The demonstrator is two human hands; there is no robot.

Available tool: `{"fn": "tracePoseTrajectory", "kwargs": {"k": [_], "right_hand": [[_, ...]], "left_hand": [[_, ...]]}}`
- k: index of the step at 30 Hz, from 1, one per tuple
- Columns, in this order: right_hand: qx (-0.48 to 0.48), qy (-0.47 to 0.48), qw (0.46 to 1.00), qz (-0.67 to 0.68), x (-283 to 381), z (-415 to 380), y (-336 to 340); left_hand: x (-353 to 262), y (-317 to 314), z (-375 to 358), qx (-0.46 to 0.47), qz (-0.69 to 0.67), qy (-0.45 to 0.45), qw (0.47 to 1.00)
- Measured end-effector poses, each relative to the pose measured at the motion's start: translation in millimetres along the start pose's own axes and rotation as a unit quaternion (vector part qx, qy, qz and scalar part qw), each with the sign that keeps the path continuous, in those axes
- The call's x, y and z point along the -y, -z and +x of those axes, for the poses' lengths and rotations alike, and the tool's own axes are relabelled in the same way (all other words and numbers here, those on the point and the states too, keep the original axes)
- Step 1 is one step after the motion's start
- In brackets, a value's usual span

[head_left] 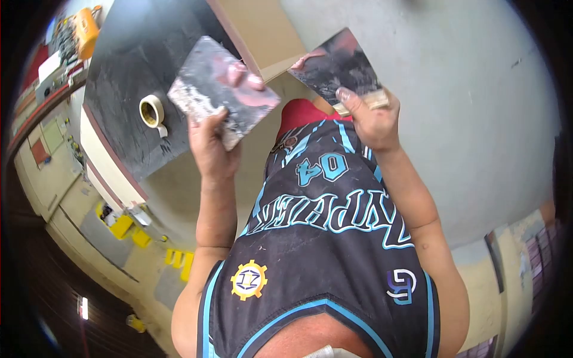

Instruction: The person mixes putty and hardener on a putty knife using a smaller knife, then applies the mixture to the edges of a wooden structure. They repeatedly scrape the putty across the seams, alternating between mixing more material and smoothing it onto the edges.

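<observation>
In the head view, my left hand [210, 140] grips a flat, square-cornered plate [200, 74] by its lower edge, thumb on top. Pink paste [242, 83] and whitish smears lie across its dark face, with two rounded pinkish bumps among them. On the other side, my right hand [377, 119] is closed round the pale wooden grip of a broad putty knife [343, 68]. Its dark blade is tilted up and carries pink paste along the far edge. A gap separates the blade from the plate.
A roll of masking tape [152, 111] sits on a dusty black panel [122, 77] at the left. Beyond the hands is a tan board [262, 33] with a brown edge. Yellow containers [119, 227] stand lower left, and tools [68, 39] crowd the upper left.
</observation>
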State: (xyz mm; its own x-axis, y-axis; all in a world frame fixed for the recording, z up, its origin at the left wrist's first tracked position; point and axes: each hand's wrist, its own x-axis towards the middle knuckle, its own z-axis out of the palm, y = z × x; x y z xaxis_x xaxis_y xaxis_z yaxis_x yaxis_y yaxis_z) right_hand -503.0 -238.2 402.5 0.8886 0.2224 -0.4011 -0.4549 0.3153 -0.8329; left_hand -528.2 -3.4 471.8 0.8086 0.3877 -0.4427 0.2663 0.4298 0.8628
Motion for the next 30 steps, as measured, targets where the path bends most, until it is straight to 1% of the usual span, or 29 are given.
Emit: {"fn": "tracePoseTrajectory", "kwargs": {"k": [1,3,4,5,7,8,9,10,11,13,14,15,16,17,18,19,21,23,25,27,28,30], "right_hand": [[0.015,0.031,0.998,0.049,20.1,-7.6,-12.6],[0.066,0.162,0.982,-0.070,10.6,-23.6,-15.7],[0.087,0.233,0.960,-0.131,5.9,-30.8,-16.1],[0.121,0.271,0.938,-0.177,6.8,-37.0,-14.3],[0.182,0.355,0.882,-0.253,9.4,-48.3,-10.7],[0.202,0.360,0.862,-0.295,14.8,-60.7,-1.7],[0.222,0.361,0.841,-0.336,16.4,-73.3,5.4],[0.213,0.354,0.832,-0.370,14.5,-80.9,13.2],[0.217,0.352,0.831,-0.372,8.4,-87.9,22.0],[0.231,0.280,0.833,-0.417,-1.0,-94.5,39.9],[0.200,0.317,0.822,-0.429,-0.6,-96.4,44.2],[0.203,0.321,0.820,-0.429,6.9,-103.3,46.5],[0.190,0.367,0.807,-0.422,17.0,-105.3,42.8],[0.173,0.414,0.791,-0.416,27.2,-107.7,41.2],[0.175,0.464,0.764,-0.413,32.6,-113.2,33.0],[0.171,0.467,0.762,-0.415,35.9,-123.4,26.3],[0.213,0.528,0.685,-0.454,37.5,-140.5,9.7],[0.209,0.549,0.675,-0.446,26.2,-157.4,2.4],[0.238,0.539,0.678,-0.439,18.9,-180.0,-1.5],[0.251,0.535,0.679,-0.436,10.5,-201.7,-2.2],[0.281,0.514,0.677,-0.447,7.8,-211.7,-2.5],[0.335,0.479,0.673,-0.453,3.7,-230.6,-3.7]], "left_hand": [[7.7,-6.3,-8.5,-0.001,-0.003,0.001,1.000],[27.2,-15.5,-27.2,-0.008,-0.022,0.009,1.000],[33.9,-24.0,-39.4,-0.034,-0.039,0.014,0.999],[34.8,-17.5,-44.7,-0.037,-0.047,0.007,0.998],[36.5,-16.5,-64.8,0.008,-0.027,-0.052,0.998],[41.5,-19.5,-79.4,0.001,-0.059,-0.056,0.997],[44.5,-18.7,-90.2,0.003,-0.062,-0.056,0.997],[46.1,-15.7,-102.6,-0.003,-0.074,-0.067,0.995],[46.0,-11.6,-114.6,-0.009,-0.086,-0.080,0.993],[44.5,-9.7,-140.3,-0.002,-0.090,-0.111,0.990],[43.3,-7.8,-149.9,-0.011,-0.061,-0.132,0.989],[46.0,-8.9,-165.3,-0.022,-0.032,-0.148,0.988],[51.7,0.1,-172.4,-0.018,0.026,-0.152,0.988],[59.0,6.1,-178.5,-0.015,0.022,-0.155,0.988],[65.9,11.2,-185.3,0.005,0.017,-0.141,0.990],[70.9,14.2,-193.1,0.025,0.014,-0.127,0.991],[75.5,11.8,-209.0,0.042,0.014,-0.121,0.992],[79.7,17.4,-223.5,0.046,0.050,-0.168,0.983],[79.6,27.1,-236.5,0.050,0.043,-0.188,0.980],[79.7,38.0,-251.7,0.041,0.044,-0.238,0.969],[79.5,48.0,-258.3,0.036,0.040,-0.242,0.969],[78.6,70.7,-273.1,-0.047,0.055,-0.296,0.953]]}}
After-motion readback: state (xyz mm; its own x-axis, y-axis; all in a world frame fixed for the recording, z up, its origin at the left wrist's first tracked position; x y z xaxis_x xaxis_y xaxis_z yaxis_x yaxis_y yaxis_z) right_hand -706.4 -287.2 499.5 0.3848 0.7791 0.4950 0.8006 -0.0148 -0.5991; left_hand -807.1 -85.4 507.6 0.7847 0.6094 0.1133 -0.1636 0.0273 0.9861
